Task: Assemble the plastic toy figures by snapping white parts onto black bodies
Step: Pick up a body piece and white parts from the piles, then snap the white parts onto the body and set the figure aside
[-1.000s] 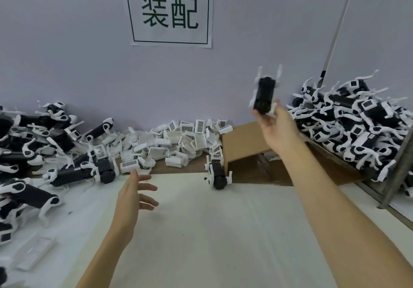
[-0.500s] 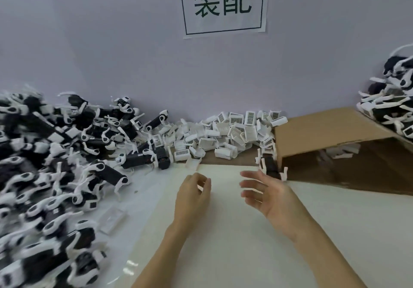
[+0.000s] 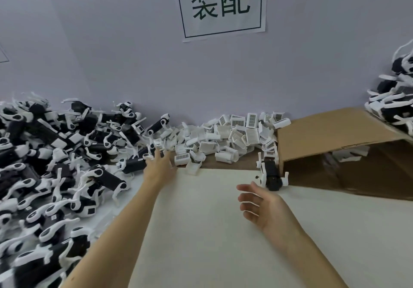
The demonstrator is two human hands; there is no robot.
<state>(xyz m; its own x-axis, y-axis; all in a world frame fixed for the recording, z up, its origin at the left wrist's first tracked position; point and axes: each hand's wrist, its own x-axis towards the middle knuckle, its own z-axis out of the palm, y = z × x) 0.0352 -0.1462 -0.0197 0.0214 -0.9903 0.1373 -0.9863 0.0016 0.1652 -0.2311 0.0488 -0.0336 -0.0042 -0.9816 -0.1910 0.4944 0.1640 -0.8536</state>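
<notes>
My left hand reaches forward with its fingers spread, its fingertips at a black toy body on the near edge of the left pile. It holds nothing that I can see. My right hand hovers over the cream mat, fingers relaxed and empty. A single black figure with white legs stands just beyond the right hand, against the cardboard box. A heap of loose white barcode parts lies along the wall, ahead of both hands.
A large pile of black-and-white figures fills the left side. A brown cardboard box lies on its side at the right, with more figures stacked above it. A paper sign hangs on the wall.
A second ago my right hand held a figure up by the right pile; now it is empty and low over the mat. My left hand has stretched forward to the left pile.
</notes>
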